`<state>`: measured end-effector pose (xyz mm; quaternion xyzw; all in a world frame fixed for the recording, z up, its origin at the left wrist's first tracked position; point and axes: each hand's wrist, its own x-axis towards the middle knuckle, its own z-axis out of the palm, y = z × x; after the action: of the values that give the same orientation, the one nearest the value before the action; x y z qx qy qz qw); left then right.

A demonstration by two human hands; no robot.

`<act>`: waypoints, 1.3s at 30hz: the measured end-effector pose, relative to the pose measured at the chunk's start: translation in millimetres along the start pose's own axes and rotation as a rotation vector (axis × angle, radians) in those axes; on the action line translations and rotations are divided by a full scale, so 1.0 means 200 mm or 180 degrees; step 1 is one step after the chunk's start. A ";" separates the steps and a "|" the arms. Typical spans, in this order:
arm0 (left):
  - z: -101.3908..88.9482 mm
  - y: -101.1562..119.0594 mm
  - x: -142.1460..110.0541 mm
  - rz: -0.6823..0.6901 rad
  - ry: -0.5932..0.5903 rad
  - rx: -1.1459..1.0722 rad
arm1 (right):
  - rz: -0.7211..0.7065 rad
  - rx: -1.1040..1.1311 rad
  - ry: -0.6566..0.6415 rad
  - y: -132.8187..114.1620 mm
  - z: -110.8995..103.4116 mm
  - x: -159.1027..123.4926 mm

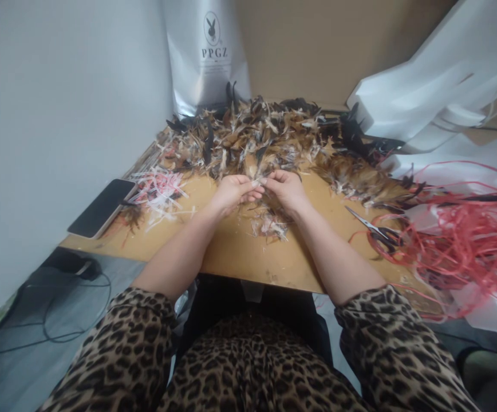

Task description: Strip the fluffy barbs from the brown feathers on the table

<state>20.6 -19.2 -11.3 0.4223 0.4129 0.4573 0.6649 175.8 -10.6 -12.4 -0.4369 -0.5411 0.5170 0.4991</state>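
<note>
Both hands meet over the middle of the table, in front of a heap of brown, black and white feathers [231,143]. My left hand [239,191] is closed, its thumb and fingers pinching a small tuft of feathers [252,170] by its lower end. From the other side my right hand [283,187] pinches at the same spot, thumb and forefinger together. Which part of the tuft each hand grips is too small to tell. Just below the hands lies a small bunch of feather bits [269,224] on the wooden tabletop [240,252].
At left are a phone [102,209] and pink and white strips [158,191]. To the right lie a row of brown feathers [364,180], scissors [375,228] and a tangle of red plastic strips [467,246]. A silver bag [209,74] stands behind the heap.
</note>
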 end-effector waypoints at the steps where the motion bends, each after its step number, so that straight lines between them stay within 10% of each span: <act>1: 0.00 0.00 0.00 -0.0021 0.0009 -0.0028 | -0.0017 -0.0088 0.0001 0.00 -0.01 0.00; 21: -0.03 0.06 -0.01 -0.1016 -0.0511 -0.0875 | -0.0450 -0.0314 -0.0282 -0.01 -0.05 0.01; 39: -0.01 0.02 0.01 0.0244 0.0464 -0.0092 | 0.0439 0.0910 -0.0313 -0.03 -0.03 0.01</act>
<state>19.3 -16.4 -9.0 0.3937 0.4371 0.5179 0.6211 181.9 -8.3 -6.2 -0.3716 -0.4546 0.6425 0.4924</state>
